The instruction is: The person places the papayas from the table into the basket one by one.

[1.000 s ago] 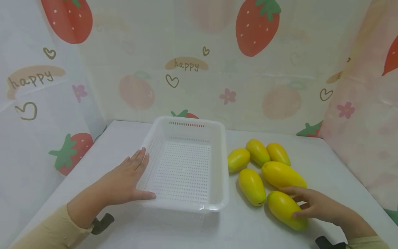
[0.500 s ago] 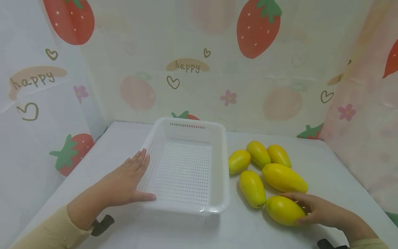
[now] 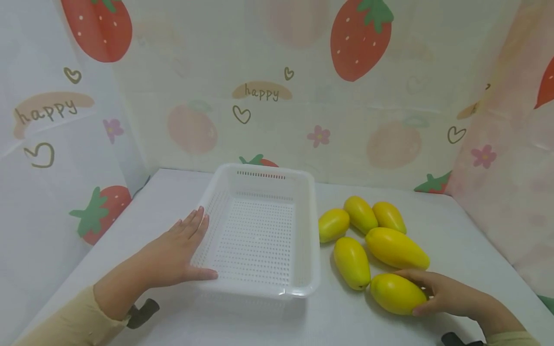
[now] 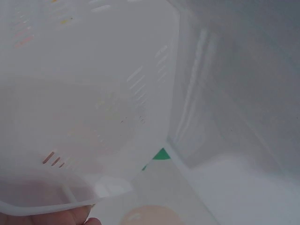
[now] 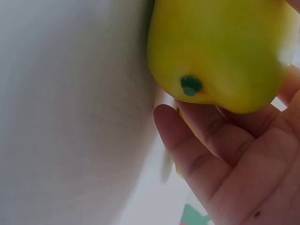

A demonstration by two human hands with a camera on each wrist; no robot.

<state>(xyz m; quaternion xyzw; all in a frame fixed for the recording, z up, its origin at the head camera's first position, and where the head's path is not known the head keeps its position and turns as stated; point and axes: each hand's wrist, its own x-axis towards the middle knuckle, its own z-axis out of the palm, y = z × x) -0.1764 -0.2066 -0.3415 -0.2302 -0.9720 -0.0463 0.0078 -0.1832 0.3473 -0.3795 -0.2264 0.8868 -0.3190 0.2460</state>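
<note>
Lettering (image 3: pixel 262 91) on the backdrop (image 3: pixel 207 62) reads "happy", centre and left. Left grip (image 3: pixel 175 254), released, fingers straight, rests against the white basket (image 3: pixel 258 235). Right grip (image 3: pixel 452 294) grasps the nearest yellow fruit (image 3: pixel 393 295), on the tabletop (image 3: pixel 337 317) right of the basket, near five similar fruits (image 3: pixel 351 263). Versus a second ago: held fruit turned more level.

1. Left sleeve (image 3: pixel 71 319): plain beige, some creases.
2. Right sleeve (image 3: pixel 512 338): same beige, only its end visible.
3. Left wrist fitting (image 3: pixel 144 314): dark grey, stubby, blunt-ended.
4. Right wrist fitting (image 3: pixel 459 340): dark too, partly in view.
5. Left hand (image 3: pixel 175 250): bare.
6. Right hand (image 3: pixel 450 293): bare, small dark dot (image 5: pixel 257 214) on palm.
</note>
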